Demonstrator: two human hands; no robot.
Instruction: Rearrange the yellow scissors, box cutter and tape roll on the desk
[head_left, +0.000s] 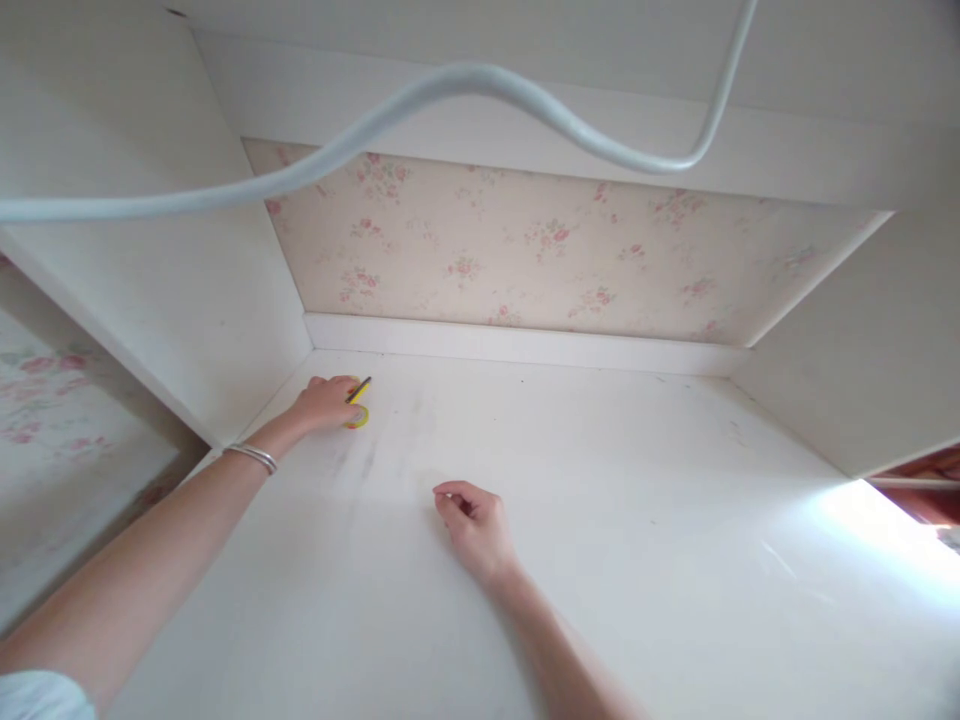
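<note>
At the back left of the white surface, my left hand [328,402] is closed around a yellow and black pen-like item [359,390] and a small round yellow item [358,417]. Its fingers partly hide both of them. A silver bracelet [253,457] circles the left wrist. My right hand [474,525] rests over the middle of the surface, thumb and forefinger pressed together in a pinch. Whatever lies between those fingertips, if anything, is too small to make out.
The white surface [600,450] has dark smudges near my left hand. White panels rise at left [217,300] and right [855,330]. Floral wallpaper [510,250] covers the back. A pale curved cable [480,78] crosses the upper view. Reddish-brown items [926,500] show at far right.
</note>
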